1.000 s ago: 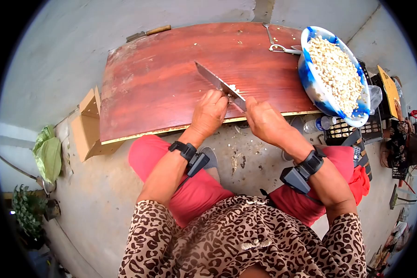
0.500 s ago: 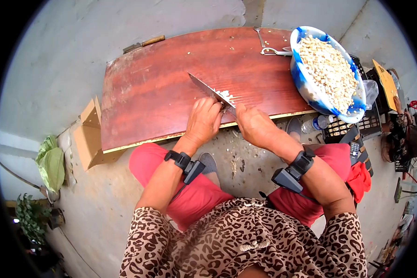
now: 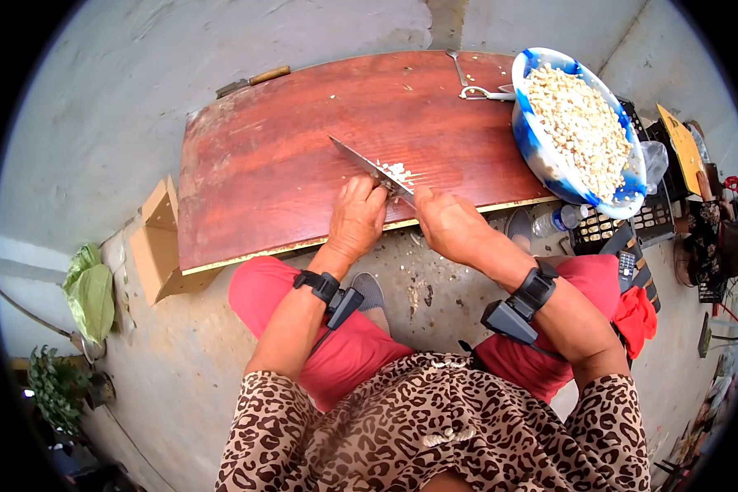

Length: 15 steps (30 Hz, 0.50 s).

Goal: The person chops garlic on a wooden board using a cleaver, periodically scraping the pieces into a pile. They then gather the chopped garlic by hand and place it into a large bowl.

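Note:
My right hand (image 3: 449, 221) is closed around the handle of a kitchen knife (image 3: 367, 166) near the front edge of the red-brown wooden tabletop (image 3: 271, 172). The long blade slants up to the left across the wood. Close against the near side of the blade, my left hand (image 3: 358, 215) has its fingers curled down; whatever they press on is hidden beneath them. Small pale chopped pieces (image 3: 398, 171) lie just beyond the blade.
At the right end stands a blue-and-white basin (image 3: 526, 131) full of pale chopped bits. Beside it lie a white-handled peeler (image 3: 488, 93) and a spoon (image 3: 457, 67). Another wooden-handled tool (image 3: 268, 75) rests at the back edge. A cardboard box (image 3: 157, 246) stands left, a plastic bottle (image 3: 559, 219) below right.
The knife tip has dropped slightly toward me and to the left. Both hands have shifted a little, the left one back toward my body. The chopped pieces stay beyond the blade.

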Available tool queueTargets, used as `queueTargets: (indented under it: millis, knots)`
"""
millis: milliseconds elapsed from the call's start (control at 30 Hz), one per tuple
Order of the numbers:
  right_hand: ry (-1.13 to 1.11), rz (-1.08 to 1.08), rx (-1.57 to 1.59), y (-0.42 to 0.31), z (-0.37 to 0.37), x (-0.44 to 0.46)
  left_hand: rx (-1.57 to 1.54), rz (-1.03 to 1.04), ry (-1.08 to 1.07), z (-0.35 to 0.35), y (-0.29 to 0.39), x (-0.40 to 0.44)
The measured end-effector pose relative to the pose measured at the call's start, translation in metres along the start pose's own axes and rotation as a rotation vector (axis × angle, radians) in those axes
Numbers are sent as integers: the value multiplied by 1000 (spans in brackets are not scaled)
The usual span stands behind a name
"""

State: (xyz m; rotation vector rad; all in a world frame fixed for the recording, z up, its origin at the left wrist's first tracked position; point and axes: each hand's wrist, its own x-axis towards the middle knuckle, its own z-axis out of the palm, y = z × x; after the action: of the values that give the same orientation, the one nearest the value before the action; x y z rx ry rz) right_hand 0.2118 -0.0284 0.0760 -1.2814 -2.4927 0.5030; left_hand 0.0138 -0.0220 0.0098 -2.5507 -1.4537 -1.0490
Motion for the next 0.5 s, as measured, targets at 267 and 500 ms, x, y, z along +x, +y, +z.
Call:
queueTargets:
  millis: [267,500]
  knots:
    - [30,-39,-7,7,12,-2,-51,-32,4,11,-7,-7]
    - [-1,-20,-4,1,8,-1,-71,-44,79,1,-3,-7]
